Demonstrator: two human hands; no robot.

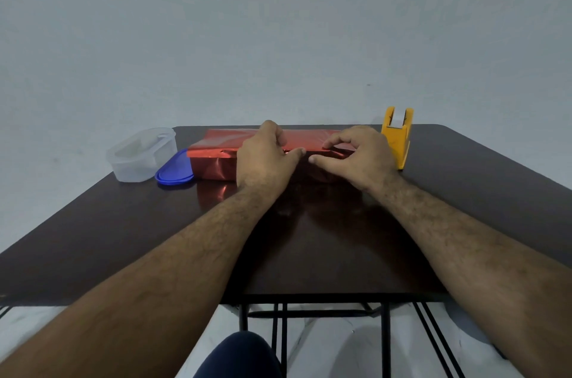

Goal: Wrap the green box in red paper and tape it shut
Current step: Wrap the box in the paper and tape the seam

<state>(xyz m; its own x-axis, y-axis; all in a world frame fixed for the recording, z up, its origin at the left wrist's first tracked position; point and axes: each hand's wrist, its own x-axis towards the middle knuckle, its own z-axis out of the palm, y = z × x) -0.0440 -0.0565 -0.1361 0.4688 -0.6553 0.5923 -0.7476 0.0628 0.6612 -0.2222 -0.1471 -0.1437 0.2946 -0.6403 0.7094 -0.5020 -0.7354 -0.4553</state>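
We see no green: the box sits mid-table, fully under red paper (216,157). Left hand (266,154) presses the top overlap flat, fingers curled over the seam. Right hand (356,154) pinches the paper edge, probably holding the seam for taping. Tape dispenser (397,136) stands just right, within reach. Clear container (140,154) and blue lid (175,171) crowd the left end on the table (309,253).

You have a dark brown bench (123,238) before you. On it lie a parcel in red paper (213,160) at the middle far side, a clear tub (139,156) and blue lid (175,171) at its left, and a yellow tape holder (397,136) at its right.
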